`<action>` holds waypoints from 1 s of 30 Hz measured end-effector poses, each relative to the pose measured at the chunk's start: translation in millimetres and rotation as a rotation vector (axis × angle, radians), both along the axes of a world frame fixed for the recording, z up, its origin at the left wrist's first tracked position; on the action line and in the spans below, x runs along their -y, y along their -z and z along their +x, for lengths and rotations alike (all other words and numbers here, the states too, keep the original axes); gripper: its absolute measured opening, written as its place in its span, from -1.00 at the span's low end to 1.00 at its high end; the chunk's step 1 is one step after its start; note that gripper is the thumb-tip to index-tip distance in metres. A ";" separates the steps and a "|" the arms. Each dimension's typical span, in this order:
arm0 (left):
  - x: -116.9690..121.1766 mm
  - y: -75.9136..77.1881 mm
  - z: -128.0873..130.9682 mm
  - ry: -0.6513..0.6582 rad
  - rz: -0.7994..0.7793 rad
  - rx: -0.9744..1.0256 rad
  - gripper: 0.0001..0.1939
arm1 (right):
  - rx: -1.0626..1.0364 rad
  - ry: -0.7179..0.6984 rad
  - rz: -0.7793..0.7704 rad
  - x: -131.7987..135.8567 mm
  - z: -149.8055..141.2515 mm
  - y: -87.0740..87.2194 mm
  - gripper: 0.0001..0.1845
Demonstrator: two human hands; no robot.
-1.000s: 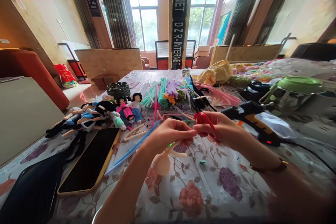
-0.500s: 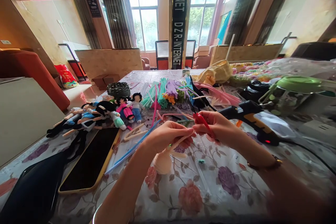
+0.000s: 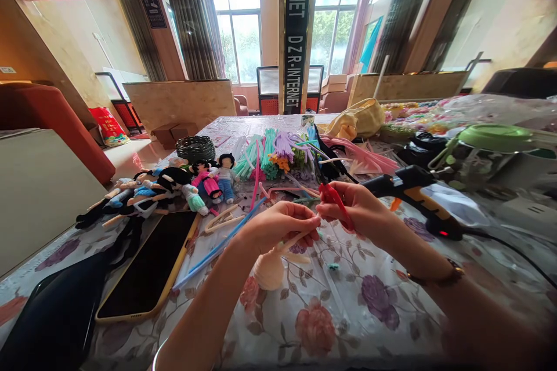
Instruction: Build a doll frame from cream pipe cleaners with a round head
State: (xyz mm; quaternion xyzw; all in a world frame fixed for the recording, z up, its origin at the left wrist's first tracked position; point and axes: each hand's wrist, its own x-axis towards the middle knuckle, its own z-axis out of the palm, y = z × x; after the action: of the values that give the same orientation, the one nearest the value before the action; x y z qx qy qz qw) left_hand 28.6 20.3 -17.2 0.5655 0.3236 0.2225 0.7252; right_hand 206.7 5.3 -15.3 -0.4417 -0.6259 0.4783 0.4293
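My left hand [image 3: 285, 225] pinches a cream pipe cleaner [image 3: 300, 237] that runs to a wound cream ball [image 3: 268, 271], which hangs below the fingers over the flowered cloth. More short cream ends stick out beside the ball. My right hand [image 3: 352, 206] is closed round red-handled scissors [image 3: 337, 203], their dark blades pointing up and away. Its thumb and fingertips meet the left fingertips at the pipe cleaner's end. What exactly lies between the touching fingertips is hidden.
Small dolls [image 3: 174, 182] and a phone [image 3: 150, 264] lie left. Blue pipe cleaners [image 3: 217, 246] lie nearby, coloured bundles [image 3: 282, 153] behind. At right is a glue gun [image 3: 413, 194] with a lit red light and a cord; a green-lidded container [image 3: 494, 139] stands beyond.
The scissors have turned slightly in my right hand, showing more of the red handles. My hands stay close together, and the ball has barely shifted.
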 end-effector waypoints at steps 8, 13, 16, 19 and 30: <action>-0.9 -1.7 -2.1 0.050 -0.045 0.054 -0.72 | 0.000 -0.023 -0.063 4.6 -0.6 -3.2 -0.77; -0.6 -2.1 -3.9 0.033 -0.082 0.089 -0.72 | -0.025 -0.017 -0.097 6.6 -0.4 -6.0 -0.73; -1.3 -0.3 -4.0 0.026 -0.093 0.119 -0.69 | -0.041 -0.011 -0.109 6.3 -0.8 -7.1 -0.76; -2.5 1.6 -3.5 0.039 -0.129 0.151 -0.70 | -0.047 -0.019 -0.117 6.1 -0.9 -7.4 -0.79; -3.4 3.1 -3.8 0.113 -0.259 0.200 -0.79 | -0.033 -0.079 -0.116 4.5 -0.1 -3.2 -0.63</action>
State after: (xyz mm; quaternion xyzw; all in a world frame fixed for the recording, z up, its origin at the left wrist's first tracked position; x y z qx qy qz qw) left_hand 24.8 23.6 -20.3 0.4597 0.2433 0.1928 0.8320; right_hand 206.6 0.7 -12.1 -0.4331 -0.6069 0.5376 0.3938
